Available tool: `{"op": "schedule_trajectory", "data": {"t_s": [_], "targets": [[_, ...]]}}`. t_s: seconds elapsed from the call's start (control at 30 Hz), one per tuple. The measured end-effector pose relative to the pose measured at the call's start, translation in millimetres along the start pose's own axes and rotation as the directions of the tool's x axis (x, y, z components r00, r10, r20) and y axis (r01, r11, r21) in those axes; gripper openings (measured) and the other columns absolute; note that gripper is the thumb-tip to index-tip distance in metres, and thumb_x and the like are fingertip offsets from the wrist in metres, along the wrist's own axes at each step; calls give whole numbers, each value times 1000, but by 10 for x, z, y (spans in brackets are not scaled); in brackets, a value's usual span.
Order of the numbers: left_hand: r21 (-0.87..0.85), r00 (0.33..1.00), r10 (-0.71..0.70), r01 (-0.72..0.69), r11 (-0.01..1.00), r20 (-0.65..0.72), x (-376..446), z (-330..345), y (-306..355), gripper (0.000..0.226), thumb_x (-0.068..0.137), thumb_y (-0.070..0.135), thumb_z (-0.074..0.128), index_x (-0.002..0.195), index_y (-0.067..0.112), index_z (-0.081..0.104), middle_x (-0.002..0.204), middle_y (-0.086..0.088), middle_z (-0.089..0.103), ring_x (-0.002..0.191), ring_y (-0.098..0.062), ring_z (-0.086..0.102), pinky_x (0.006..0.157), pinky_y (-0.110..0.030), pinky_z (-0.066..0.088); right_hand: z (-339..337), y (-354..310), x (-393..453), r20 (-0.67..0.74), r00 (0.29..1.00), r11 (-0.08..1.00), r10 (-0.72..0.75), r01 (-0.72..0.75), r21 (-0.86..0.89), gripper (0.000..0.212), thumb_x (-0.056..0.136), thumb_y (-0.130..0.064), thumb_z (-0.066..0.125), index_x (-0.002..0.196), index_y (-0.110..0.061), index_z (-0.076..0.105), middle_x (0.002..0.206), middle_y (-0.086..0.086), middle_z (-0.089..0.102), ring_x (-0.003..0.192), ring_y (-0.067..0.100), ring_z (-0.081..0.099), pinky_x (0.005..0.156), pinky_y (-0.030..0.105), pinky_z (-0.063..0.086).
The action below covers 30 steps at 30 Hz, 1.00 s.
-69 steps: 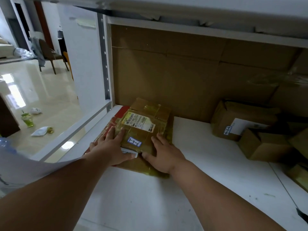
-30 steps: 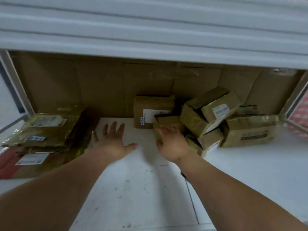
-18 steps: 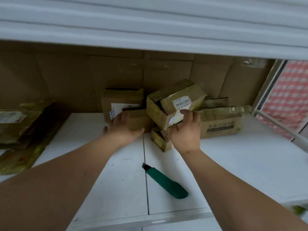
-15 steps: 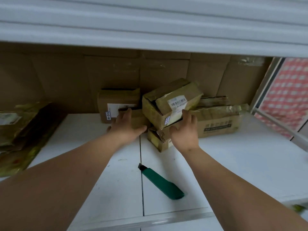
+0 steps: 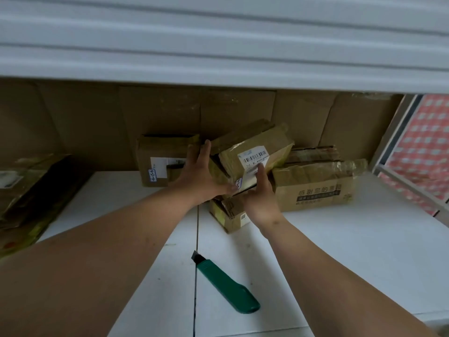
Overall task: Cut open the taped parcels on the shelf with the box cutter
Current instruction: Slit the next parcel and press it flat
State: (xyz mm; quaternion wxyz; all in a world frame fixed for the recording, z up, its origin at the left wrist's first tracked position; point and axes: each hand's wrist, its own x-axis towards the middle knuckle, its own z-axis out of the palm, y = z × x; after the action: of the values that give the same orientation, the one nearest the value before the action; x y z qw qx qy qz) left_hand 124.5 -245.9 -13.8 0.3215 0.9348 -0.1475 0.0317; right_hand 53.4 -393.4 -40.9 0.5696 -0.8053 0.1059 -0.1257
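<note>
Parcel (image 5: 255,152) tilted between both hands, left fingers (image 5: 206,148) behind it, underside hidden

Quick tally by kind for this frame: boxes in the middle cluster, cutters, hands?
boxes: 5 plainly seen; the hands may hide more
box cutter: 1
hands: 2, left and right
Total: 8
</note>
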Motion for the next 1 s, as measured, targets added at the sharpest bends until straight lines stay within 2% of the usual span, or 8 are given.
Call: {"op": "schedule_trajectory", "data": {"t_s": [0.1, 0.3, 0.43, 0.6, 0.67, 0.77, 0.9, 1.0], "targets": [[9, 1000, -11, 11, 1000, 18, 67, 23, 9, 139, 48, 72, 81, 149, 46, -11, 161, 7, -16, 148, -34, 15, 112, -53, 26, -26, 56, 25, 23, 1000, 1000, -6, 6, -7, 97, 79, -8, 54, 155, -41, 3, 144, -3, 42, 128, 21, 46, 104, 43, 46], [-164, 995, -7, -10, 986, -103, 145, 136, 69, 123, 53, 53, 90, 148, 39, 14, 151, 0, 24, 134, -30, 38, 97, -45, 45, -66, 78, 62, 55, 998, 999, -31, 32, -16, 96, 77, -8, 49, 152, -49, 5, 139, -2, 52, 123, 22, 54, 100, 39, 50], [-265, 971, 3, -68, 962, -238, 138, 57, 139, 104, 57, 61, 83, 140, 39, 26, 137, 0, 29, 116, -21, 43, 66, -21, 40, -114, 66, 54, 80, 993, 996, -90, 88, 32, 91, 82, 3, 44, 152, -46, 14, 134, -28, 39, 132, 12, 44, 93, 27, 49], [-329, 945, -64, -48, 943, -321, 75, -202, 133, 87, 63, 64, 74, 136, 35, 38, 132, -3, 36, 105, -15, 39, 65, -20, 34, -173, 5, 94, -223, 964, 990, -142, 137, -38, 67, 85, -5, 49, 146, -28, 33, 124, -8, 36, 124, 23, 43, 104, 46, 44], [-351, 947, -97, -17, 936, -306, 17, -338, 65, 82, 66, 64, 72, 136, 31, 43, 133, -5, 42, 105, -14, 42, 68, -23, 40, -162, -9, 100, -330, 939, 995, -97, 98, -13, 60, 86, -10, 53, 142, -23, 36, 125, -3, 35, 122, 28, 40, 103, 51, 41], [-468, 970, -129, 18, 884, -206, -154, -541, -89, 85, 62, 70, 66, 134, 29, 49, 129, -5, 58, 112, -22, 58, 93, -45, 51, -126, -29, 88, -374, 927, 998, -37, 55, 36, 71, 86, -18, 61, 148, -22, 27, 145, 6, 30, 132, 32, 33, 108, 55, 35], [-617, 990, -138, 84, 782, -39, -471, -729, -291, 80, 61, 77, 67, 127, 34, 53, 109, 3, 71, 95, -19, 70, 72, -35, 56, -55, -84, 20, -237, 971, 989, 17, 18, 146, 83, 86, -31, 63, 155, -32, 16, 151, -3, 30, 140, 27, 31, 112, 52, 33], [-657, 973, -231, 169, 734, -8, -629, -838, -459, 50, 78, 68, 56, 120, 40, 56, 98, 8, 72, 92, -16, 67, 69, -33, 53, 50, -116, -86, -79, 997, 971, 22, -3, 237, 64, 90, -33, 61, 148, -34, 33, 118, -18, 53, 113, 12, 53, 87, 28, 44]]}}
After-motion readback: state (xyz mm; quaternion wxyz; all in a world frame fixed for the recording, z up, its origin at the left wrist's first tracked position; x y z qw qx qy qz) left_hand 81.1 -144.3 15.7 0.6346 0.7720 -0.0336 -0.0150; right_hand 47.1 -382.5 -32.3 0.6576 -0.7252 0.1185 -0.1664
